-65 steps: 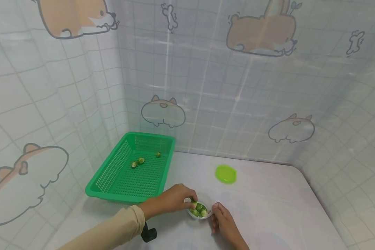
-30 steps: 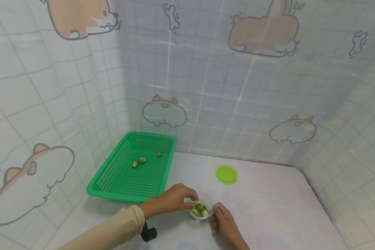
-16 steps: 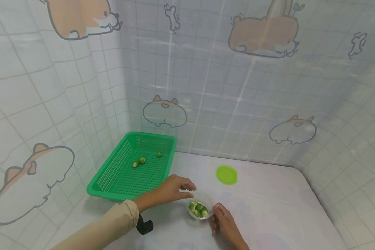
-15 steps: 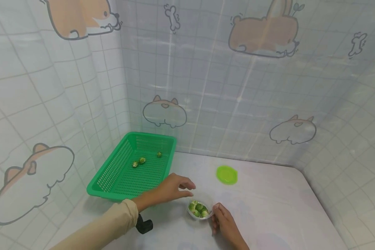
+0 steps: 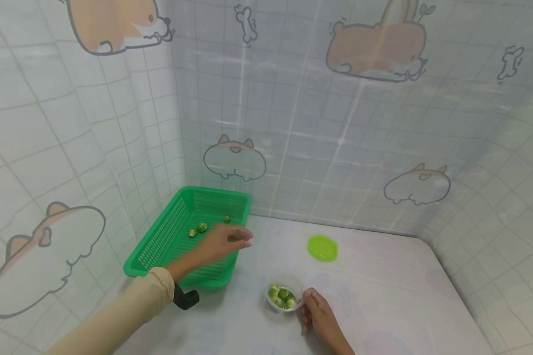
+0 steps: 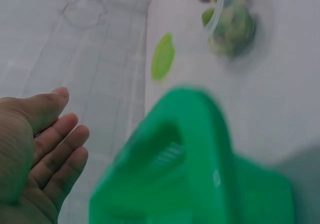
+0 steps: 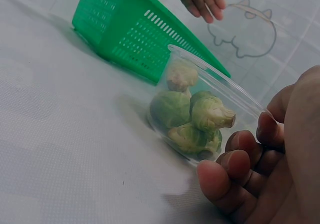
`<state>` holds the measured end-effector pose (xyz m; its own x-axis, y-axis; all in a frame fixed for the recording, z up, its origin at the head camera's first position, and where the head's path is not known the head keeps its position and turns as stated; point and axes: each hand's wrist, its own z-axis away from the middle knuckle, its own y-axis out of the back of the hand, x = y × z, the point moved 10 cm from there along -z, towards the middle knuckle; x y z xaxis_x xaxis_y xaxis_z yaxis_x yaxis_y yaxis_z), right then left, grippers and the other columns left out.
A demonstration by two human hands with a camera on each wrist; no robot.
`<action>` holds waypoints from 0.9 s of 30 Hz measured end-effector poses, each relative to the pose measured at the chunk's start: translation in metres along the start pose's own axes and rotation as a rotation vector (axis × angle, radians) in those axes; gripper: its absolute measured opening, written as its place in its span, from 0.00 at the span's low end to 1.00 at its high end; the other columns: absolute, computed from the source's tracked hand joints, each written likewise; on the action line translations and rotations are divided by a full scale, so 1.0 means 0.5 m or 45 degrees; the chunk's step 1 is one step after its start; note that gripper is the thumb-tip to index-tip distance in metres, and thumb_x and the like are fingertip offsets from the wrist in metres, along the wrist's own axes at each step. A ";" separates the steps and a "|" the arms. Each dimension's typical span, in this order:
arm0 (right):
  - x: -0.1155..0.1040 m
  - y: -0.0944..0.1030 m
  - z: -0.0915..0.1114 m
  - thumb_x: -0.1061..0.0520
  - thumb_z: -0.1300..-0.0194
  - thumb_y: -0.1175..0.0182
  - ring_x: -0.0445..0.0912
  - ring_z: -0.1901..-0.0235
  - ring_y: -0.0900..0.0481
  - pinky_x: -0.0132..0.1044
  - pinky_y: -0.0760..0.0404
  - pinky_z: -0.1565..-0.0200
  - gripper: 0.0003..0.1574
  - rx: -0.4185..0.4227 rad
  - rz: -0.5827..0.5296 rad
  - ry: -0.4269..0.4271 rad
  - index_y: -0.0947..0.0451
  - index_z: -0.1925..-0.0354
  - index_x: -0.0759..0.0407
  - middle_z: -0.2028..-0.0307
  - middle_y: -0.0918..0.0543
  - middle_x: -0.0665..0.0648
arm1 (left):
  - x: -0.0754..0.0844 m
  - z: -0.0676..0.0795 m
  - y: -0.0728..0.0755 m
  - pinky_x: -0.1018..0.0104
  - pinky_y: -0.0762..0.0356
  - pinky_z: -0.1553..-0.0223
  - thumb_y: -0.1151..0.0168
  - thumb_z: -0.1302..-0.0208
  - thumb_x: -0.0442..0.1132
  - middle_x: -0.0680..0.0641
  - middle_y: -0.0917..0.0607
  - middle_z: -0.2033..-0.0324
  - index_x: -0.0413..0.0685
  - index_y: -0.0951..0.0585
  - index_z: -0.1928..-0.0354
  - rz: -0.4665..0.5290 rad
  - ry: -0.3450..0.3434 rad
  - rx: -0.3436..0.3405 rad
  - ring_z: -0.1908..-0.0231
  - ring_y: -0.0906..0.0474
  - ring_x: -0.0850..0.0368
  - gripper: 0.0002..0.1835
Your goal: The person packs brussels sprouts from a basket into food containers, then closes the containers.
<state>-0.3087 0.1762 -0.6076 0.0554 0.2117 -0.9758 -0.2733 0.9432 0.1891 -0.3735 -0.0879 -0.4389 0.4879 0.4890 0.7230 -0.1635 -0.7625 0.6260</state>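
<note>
My left hand (image 5: pixel 217 242) is over the right side of the green plastic basket (image 5: pixel 132 266), its fingers loosely extended with nothing between them. In the left wrist view the palm and fingertips (image 6: pixel 75 159) stand apart from the basket's rim. A few Brussels sprouts (image 5: pixel 202 227) lie on the basket floor. My right hand (image 5: pixel 323 320) pinches the right rim of a small clear plastic tub (image 7: pixel 177 53) standing on the table, thumb at the lip and fingers against the outer wall. Several Brussels sprouts (image 7: pixel 204 111) sit inside the tub.
A lime-green lid (image 5: pixel 323 248) lies flat on the white table (image 5: pixel 382 281) behind the tub. Tiled-pattern curtains (image 5: pixel 302 123) with cartoon dogs enclose the back and both sides. A black wrist mount (image 5: pixel 186 298) hangs under the left wrist.
My left hand has let go of a Brussels sprout in the tub, risen off and moved left and back over the basket. The right hand keeps its place at the tub's rim.
</note>
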 end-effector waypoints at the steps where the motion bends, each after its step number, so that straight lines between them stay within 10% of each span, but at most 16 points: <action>1: 0.001 0.000 0.000 0.45 0.17 0.60 0.45 0.79 0.26 0.38 0.19 0.77 0.24 -0.001 0.004 0.003 0.32 0.62 0.63 0.72 0.27 0.54 | -0.007 0.001 0.011 0.63 0.16 0.50 0.33 0.32 0.48 0.57 0.12 0.53 0.60 0.15 0.49 -0.005 0.010 0.012 0.52 0.16 0.62 0.12; 18: 0.009 -0.002 -0.007 0.46 0.16 0.62 0.46 0.77 0.27 0.37 0.20 0.77 0.23 -0.021 -0.036 -0.025 0.32 0.61 0.62 0.70 0.27 0.53 | -0.117 0.011 0.142 0.59 0.15 0.50 0.32 0.33 0.49 0.55 0.13 0.51 0.59 0.15 0.48 -0.036 0.035 0.156 0.52 0.15 0.57 0.13; 27: 0.003 0.002 -0.006 0.45 0.17 0.60 0.45 0.78 0.27 0.38 0.19 0.77 0.24 -0.014 -0.021 0.007 0.32 0.62 0.63 0.71 0.27 0.54 | -0.179 0.020 0.188 0.45 0.18 0.46 0.32 0.33 0.42 0.40 0.14 0.48 0.43 0.18 0.44 -0.137 0.065 0.149 0.47 0.17 0.41 0.18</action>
<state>-0.3117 0.1766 -0.6090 0.0546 0.1949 -0.9793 -0.2828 0.9436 0.1720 -0.4241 -0.2074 -0.4478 0.4529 0.5890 0.6693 -0.0102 -0.7472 0.6645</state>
